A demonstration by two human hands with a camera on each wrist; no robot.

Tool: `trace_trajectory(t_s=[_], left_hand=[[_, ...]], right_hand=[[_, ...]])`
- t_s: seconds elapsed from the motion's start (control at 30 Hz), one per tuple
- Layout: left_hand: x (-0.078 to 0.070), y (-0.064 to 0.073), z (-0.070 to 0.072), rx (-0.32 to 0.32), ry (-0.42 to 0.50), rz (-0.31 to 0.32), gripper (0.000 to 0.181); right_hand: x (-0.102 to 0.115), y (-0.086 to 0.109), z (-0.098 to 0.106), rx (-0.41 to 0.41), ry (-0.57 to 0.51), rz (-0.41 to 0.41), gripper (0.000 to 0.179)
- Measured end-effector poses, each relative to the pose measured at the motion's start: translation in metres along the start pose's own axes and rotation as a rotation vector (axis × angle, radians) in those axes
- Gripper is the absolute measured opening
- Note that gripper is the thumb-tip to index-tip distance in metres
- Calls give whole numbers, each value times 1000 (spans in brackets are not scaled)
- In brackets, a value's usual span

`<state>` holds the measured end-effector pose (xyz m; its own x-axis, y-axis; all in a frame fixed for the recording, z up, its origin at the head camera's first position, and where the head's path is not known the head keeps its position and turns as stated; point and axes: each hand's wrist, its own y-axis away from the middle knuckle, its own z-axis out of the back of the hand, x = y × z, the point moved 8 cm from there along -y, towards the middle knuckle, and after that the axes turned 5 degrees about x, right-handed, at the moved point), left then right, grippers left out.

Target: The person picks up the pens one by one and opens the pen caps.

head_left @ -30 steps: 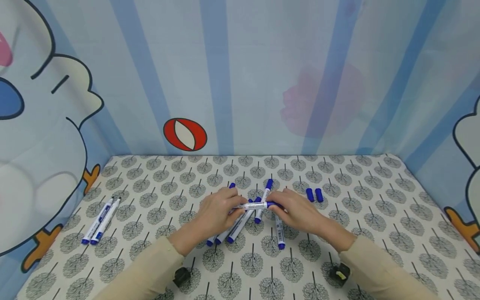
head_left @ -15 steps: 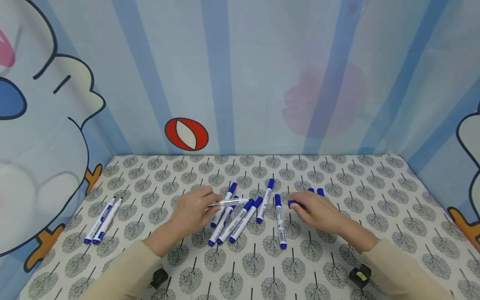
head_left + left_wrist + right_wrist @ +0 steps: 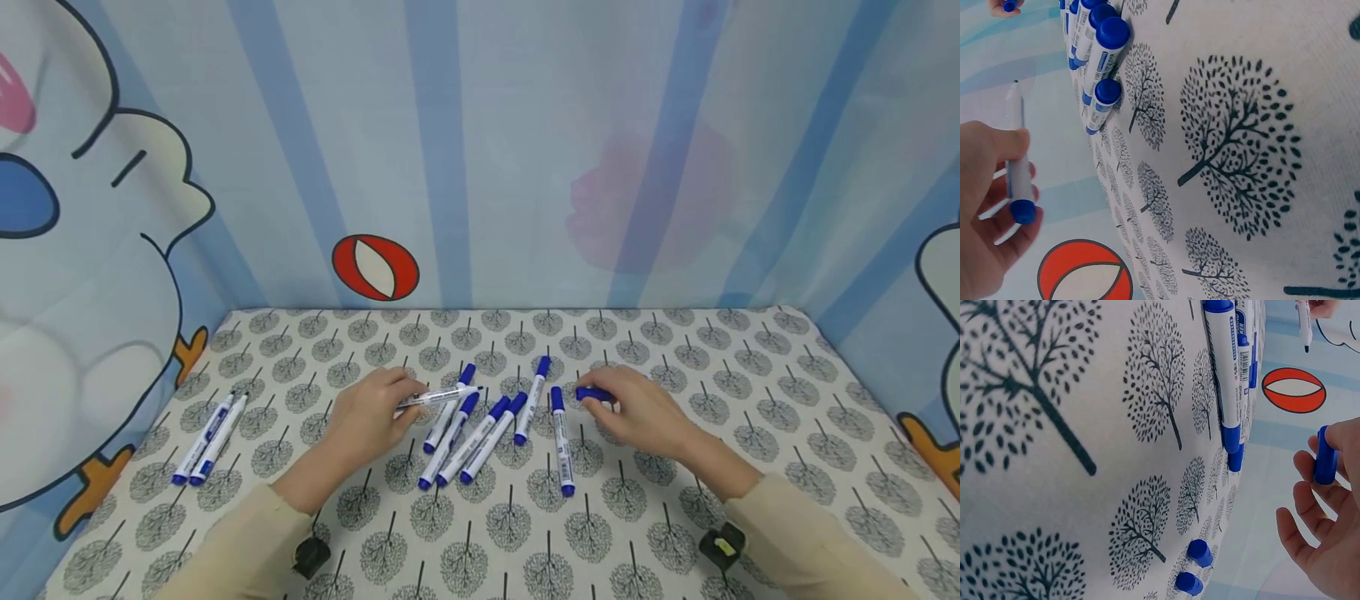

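My left hand (image 3: pixel 369 417) pinches an uncapped white marker (image 3: pixel 438 397) between thumb and fingers. Its dark tip points right, and its blue end (image 3: pixel 1023 212) rests among the fingers in the left wrist view. In my right hand (image 3: pixel 637 408) is a blue marker cap (image 3: pixel 1326 456), held between thumb and index finger while the other fingers curve loosely. Between the hands, several capped blue-and-white markers (image 3: pixel 491 440) lie in a loose group on the cloth. One capped marker (image 3: pixel 562 442) lies apart, nearest the right hand.
Two uncapped markers (image 3: pixel 217 442) lie side by side at the left of the tree-patterned tablecloth (image 3: pixel 510 567). Two loose blue caps (image 3: pixel 1194 567) stand on the cloth in the right wrist view, hidden by the right hand in the head view. A striped curtain (image 3: pixel 510 150) rises behind the table.
Both hands were together on one capped marker. The cap came off; my left hand moved left with the marker, my right hand moved right with the cap, and both rose slightly.
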<state>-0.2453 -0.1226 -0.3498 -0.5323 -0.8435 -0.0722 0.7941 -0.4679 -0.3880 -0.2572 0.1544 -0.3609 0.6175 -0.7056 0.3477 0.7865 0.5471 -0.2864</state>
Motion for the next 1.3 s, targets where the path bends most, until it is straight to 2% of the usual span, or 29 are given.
trace_trajectory(t_s=[0.3,0.6,0.77,0.93,1.3], left_hand=[[10,4,-2,101,8,127,19],[26,15,0,135,33,247,19],[35,20,1,163,41,271,22],[41,25,7,154,49,289,22],[60,40,11,172,48,366,26]], right_hand=[[-5,3,0,-13,18,-9,23],[-8,7,2,-44,53,-20,23],[-9,9,6,-41,59,-61,22],[-9,9,7,-29,51,-82,22],[-3,12,8,-53,83,-19,21]])
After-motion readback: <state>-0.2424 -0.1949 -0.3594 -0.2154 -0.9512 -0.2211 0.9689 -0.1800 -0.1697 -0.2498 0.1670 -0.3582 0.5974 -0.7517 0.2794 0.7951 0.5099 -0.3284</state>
